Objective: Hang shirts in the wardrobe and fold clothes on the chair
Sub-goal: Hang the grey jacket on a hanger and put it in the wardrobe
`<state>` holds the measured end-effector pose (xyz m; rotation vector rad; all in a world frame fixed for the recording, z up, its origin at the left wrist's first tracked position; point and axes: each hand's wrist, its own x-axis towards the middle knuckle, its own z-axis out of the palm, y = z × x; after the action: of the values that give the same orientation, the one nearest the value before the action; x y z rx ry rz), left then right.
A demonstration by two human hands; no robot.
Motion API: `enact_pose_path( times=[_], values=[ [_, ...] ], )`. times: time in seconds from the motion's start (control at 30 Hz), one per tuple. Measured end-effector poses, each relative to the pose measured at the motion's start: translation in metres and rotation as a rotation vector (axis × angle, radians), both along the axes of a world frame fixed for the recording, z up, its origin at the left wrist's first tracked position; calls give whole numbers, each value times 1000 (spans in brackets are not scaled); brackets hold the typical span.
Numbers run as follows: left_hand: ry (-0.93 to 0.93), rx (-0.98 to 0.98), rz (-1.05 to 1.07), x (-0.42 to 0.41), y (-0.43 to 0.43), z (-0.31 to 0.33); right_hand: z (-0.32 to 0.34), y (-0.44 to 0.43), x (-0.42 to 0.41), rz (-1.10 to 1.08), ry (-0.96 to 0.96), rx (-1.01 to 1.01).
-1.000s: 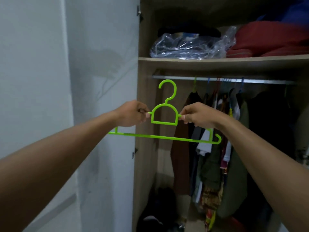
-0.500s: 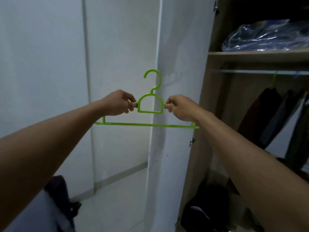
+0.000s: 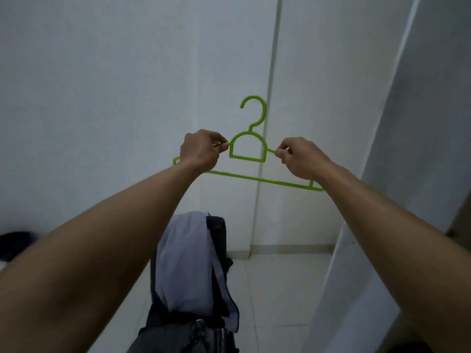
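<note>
A bright green plastic hanger [image 3: 247,151] is held up in front of a white wall, hook upward and bare of any garment. My left hand [image 3: 201,151] pinches its left shoulder arm and my right hand [image 3: 298,159] pinches its right shoulder arm. Below the hanger, a pale lilac shirt [image 3: 186,263] is draped over the back of a dark chair [image 3: 219,250], with dark grey clothes [image 3: 178,337] heaped lower on it.
The white wardrobe door [image 3: 397,174] stands open at the right edge. A white tiled floor [image 3: 275,289] lies between chair and door. A dark object [image 3: 15,243] lies at the far left.
My view has swung left, away from the wardrobe's rail and shelf, to the wall and the chair with clothes. Both hands keep the same hold on the hanger.
</note>
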<state>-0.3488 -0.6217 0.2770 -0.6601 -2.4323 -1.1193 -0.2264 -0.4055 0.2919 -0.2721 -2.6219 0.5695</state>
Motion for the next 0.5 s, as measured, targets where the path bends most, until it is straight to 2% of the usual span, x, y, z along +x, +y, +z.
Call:
enact_pose_path(
  times=[0.27, 0.5],
  values=[
    [-115, 31, 55, -26, -68, -43, -36, -56, -49, 189, -85, -34],
    [-130, -20, 48, -72, -86, -73, -61, -83, -95, 159, -60, -73]
  ],
)
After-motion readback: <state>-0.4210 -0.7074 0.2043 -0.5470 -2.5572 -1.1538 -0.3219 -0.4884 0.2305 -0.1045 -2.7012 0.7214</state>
